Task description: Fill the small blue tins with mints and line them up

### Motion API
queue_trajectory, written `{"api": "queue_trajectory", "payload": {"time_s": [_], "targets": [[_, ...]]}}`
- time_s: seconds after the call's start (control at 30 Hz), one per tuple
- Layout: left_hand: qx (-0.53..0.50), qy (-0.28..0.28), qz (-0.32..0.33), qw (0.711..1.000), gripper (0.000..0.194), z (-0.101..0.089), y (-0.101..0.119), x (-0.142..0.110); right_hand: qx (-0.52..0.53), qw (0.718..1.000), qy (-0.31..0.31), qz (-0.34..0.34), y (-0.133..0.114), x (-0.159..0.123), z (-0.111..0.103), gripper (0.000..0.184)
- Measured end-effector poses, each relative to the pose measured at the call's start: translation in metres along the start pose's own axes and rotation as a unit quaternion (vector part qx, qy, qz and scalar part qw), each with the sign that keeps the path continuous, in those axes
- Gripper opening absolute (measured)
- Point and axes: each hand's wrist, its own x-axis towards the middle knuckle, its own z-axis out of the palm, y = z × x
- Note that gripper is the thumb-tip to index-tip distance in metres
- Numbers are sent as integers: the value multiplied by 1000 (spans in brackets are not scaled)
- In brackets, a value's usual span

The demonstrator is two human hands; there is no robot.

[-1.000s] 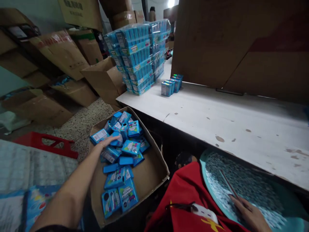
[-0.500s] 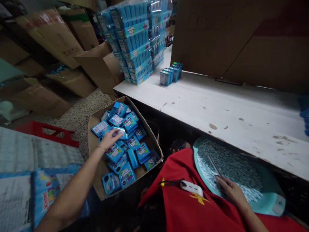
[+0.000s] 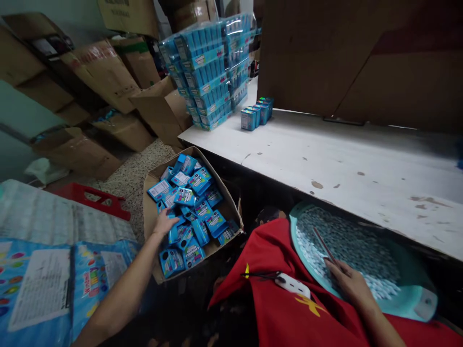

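Observation:
My left hand [image 3: 165,223] is over the left side of an open cardboard box [image 3: 237,212], fingers apart, touching or just above the small blue candy boxes [image 3: 193,253] heaped in it. One candy box [image 3: 184,196] lies face up just beyond its fingertips. My right hand [image 3: 349,282] is closed around a thin, reddish-brown stick [image 3: 324,245], whose far end points over a teal basin [image 3: 294,231]. Small pale pieces [image 3: 343,236] fill much of the basin. It sits partly under the table edge, against the red cloth [image 3: 275,308] on my lap.
A white table [image 3: 289,149] carries a short row of blue boxes [image 3: 249,118] and a tall plastic-wrapped stack [image 3: 206,72]. A large cardboard panel [image 3: 325,62] stands behind. Printed blue bags [image 3: 90,274], a red plastic piece [image 3: 97,200] and cartons [image 3: 104,72] are at left.
My left hand has come off the blue candy box it was touching and shifted toward the near left of the heap. The view has tilted slightly. My right hand keeps the stick over the basin.

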Motion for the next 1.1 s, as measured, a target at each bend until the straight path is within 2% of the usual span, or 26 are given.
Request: {"api": "queue_trajectory", "payload": {"time_s": [0.07,0.13,0.23,0.3,0.4,0.47,0.53,0.6,0.7,0.73,0.8,0.87,1.0,1.1], "targets": [[-88,17,105,990,72,-12,28,-26,4,1000,2,-7,1,1,0,47],[-211,0,219,953,76,-17,67,-62,7,1000,4,-14,2,3,0,47],[-347,-96,271,893,74,1,123,-117,12,999,9,-36,1,4,-1,47],[-408,-202,255,853,70,25,147,-147,4,998,14,-59,0,3,0,48],[-419,-374,196,804,71,65,160,-171,-26,996,27,-83,0,-1,0,51],[-356,-457,146,802,66,83,160,-174,-42,994,34,-97,3,-2,-3,51],[-291,-493,92,815,54,95,161,-168,-66,991,40,-112,7,-2,-13,44],[-285,-485,36,826,44,103,168,-158,-116,985,68,-104,12,0,-30,35],[-346,-438,-26,830,39,117,191,-149,-236,957,162,-56,14,7,-63,32],[-364,-424,-30,828,40,124,201,-148,-277,942,183,-41,13,11,-72,33],[-383,-405,-12,830,41,140,219,-148,-339,924,176,-22,8,22,-81,34],[-384,-383,27,840,44,157,234,-147,-360,924,128,-17,2,33,-76,30],[-353,-334,117,866,49,188,253,-139,-326,942,54,-57,-4,42,-36,26],[-321,-323,183,871,45,206,260,-130,-280,956,25,-83,-1,37,-15,25]]}}
